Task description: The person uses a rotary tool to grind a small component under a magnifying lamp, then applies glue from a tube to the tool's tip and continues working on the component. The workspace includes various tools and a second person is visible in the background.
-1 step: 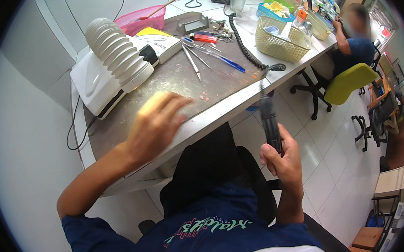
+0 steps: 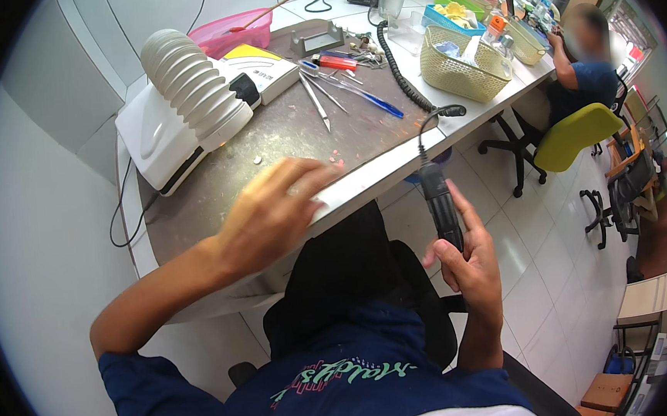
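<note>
My left hand (image 2: 272, 210) hovers over the front edge of the workbench, slightly blurred. Its fingers stretch loosely to the right, and I see nothing held in them. Close by on the brown bench mat (image 2: 217, 208) lie a small whitish piece (image 2: 257, 160) and some pink crumbs (image 2: 336, 161). Off the bench's front edge, my right hand (image 2: 473, 264) grips a black corded handpiece (image 2: 439, 200). Its cord end points up and away, toward the bench, and joins a coiled black cord (image 2: 406, 79). The handpiece's lower end is hidden in my palm.
A white unit with a ribbed hose (image 2: 186, 87) stands at the left. Behind the crumbs lie a craft knife (image 2: 317, 107), a blue pen (image 2: 380, 104) and a red lighter (image 2: 336, 62). A woven basket (image 2: 463, 71) holds bottles. Another person (image 2: 590, 59) sits at the far right.
My left hand has shifted a little right and nearer to me, and the whitish piece now shows on the mat. The handpiece has tilted left, with its cord end lower.
</note>
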Motion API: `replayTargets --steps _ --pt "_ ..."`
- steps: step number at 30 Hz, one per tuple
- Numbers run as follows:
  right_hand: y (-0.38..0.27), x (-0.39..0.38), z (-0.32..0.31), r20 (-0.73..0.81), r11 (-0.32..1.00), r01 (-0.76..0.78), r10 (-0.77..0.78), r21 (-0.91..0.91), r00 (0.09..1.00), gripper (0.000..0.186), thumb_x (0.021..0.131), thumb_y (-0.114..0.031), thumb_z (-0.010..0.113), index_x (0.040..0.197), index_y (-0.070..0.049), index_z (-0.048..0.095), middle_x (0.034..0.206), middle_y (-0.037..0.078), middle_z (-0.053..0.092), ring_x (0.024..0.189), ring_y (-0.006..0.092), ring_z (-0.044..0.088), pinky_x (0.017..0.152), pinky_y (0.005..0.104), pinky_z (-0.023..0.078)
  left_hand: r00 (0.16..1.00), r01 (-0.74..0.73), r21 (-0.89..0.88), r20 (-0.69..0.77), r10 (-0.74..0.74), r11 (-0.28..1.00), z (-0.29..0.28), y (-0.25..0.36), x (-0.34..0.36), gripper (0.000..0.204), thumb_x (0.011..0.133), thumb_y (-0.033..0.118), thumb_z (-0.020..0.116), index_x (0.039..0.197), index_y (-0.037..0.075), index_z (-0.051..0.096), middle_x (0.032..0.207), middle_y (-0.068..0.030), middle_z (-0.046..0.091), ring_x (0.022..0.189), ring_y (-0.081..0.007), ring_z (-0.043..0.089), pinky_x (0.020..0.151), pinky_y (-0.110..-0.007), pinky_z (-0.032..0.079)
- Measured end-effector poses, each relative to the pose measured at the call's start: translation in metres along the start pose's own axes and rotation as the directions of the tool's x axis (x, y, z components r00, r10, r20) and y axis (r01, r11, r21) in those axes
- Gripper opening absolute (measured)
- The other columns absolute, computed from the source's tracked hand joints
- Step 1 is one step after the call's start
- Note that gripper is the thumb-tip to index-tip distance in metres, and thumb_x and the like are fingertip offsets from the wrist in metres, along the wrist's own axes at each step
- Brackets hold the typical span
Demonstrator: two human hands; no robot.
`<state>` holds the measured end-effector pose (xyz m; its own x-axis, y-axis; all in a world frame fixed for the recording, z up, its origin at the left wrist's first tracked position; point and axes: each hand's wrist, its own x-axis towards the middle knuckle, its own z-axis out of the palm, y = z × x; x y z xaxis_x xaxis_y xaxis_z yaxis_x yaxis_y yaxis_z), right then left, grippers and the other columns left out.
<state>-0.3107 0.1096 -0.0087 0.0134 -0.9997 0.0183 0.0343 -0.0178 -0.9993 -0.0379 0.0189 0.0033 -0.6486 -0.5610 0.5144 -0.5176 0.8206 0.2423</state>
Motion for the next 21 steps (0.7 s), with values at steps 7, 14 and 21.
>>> replayTargets --steps 7,14,21 --pt "-0.009 -0.025 -0.028 0.325 0.946 -0.114 0.009 0.304 0.946 0.038 0.101 -0.032 0.043 0.117 0.003 0.045 0.077 0.024 0.067 0.036 0.0105 0.052 0.033 0.0171 0.037 0.906 -0.42 0.043 -0.027 0.421 0.906 0.048 0.05 0.063 0.065 0.083 0.017 0.068 0.141 0.003 0.042 0.132 -0.0177 0.051 0.124 -0.0294 0.053 0.11 -0.046 0.039" --pt "-0.025 -0.012 -0.048 0.39 0.932 0.126 -0.261 0.339 0.883 0.066 0.097 -0.036 0.056 0.136 0.011 0.03 0.08 0.034 0.066 0.041 0.0236 0.061 0.031 0.0236 0.044 0.913 -0.017 -0.752 0.258 0.317 0.659 0.048 0.069 0.077 0.032 0.088 0.007 0.063 0.114 -0.001 0.048 0.112 -0.02 0.055 0.098 -0.0398 0.059 0.08 -0.047 0.049" --pt "-0.057 0.042 -0.033 0.304 0.903 0.391 -0.327 -0.179 0.895 0.043 0.084 -0.027 0.077 0.108 0.007 0.067 0.087 0.009 0.068 0.079 0.0116 0.063 0.068 0.0247 0.05 0.929 0.314 -0.872 0.364 0.069 0.377 0.039 0.056 0.064 0.041 0.091 0.01 0.066 0.125 -0.002 0.046 0.099 -0.0169 0.068 0.094 -0.0265 0.068 0.081 -0.037 0.052"
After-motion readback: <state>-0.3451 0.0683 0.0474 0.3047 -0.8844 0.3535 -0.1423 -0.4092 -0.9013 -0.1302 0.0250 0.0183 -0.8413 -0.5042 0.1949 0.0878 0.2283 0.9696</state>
